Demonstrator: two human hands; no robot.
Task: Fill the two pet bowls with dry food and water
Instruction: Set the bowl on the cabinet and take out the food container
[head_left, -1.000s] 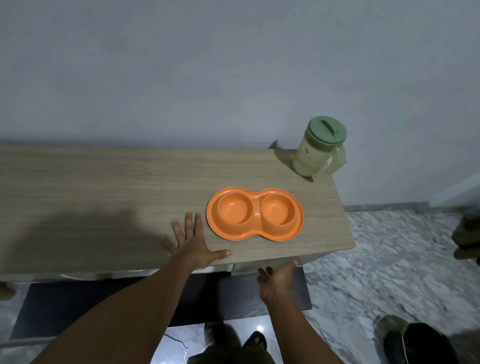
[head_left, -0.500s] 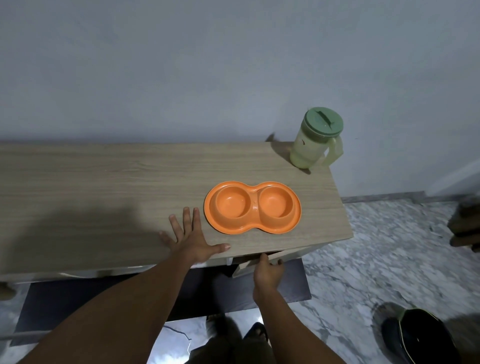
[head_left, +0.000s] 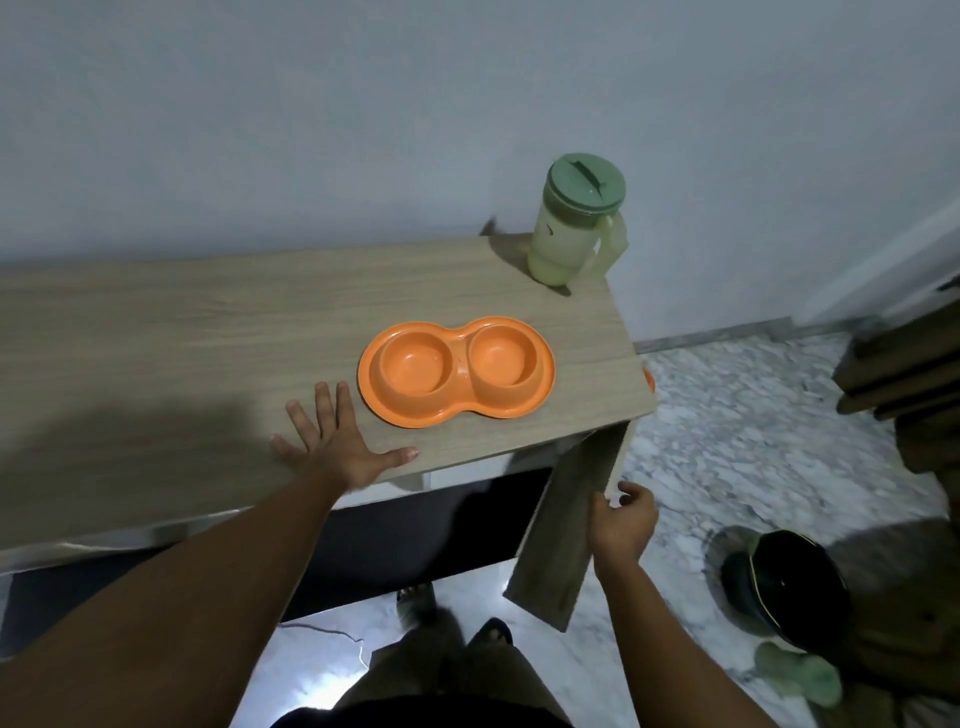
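Left hand (head_left: 340, 449) lay flat on the cabinet top (head_left: 182, 338), palm down, fingers straight and spread, thumb out along the front edge, holding nothing. It sat just left of the bowl (head_left: 456, 371), close but not touching. Right hand (head_left: 623, 519) was lower, in front of the cabinet's right end, with thumb and fingers curled round the edge of the door (head_left: 566, 525). The door stood open, angled out from the cabinet's right front corner toward the person, inside of the cabinet dark, contents not readable. The bowl was one orange double unit, two round wells side by side, both empty, sitting flat on the top near its right end and a bit back from the front edge. The jug (head_left: 566, 244), pale translucent green with a darker green lid (head_left: 587, 182) on, stood upright at the back right corner of the top, handle to the right, well apart from the bowl; couldn't tell the fill level. A sliver of something orange (head_left: 649, 378) showed past the top's right edge, too little visible to identify. A plain grey wall (head_left: 311, 130) was behind and a marbled floor (head_left: 727, 415) below. A dark round object (head_left: 784, 587) lay on the floor to the right of the door, blurred. The person's feet (head_left: 415, 603) were below the cabinet front.
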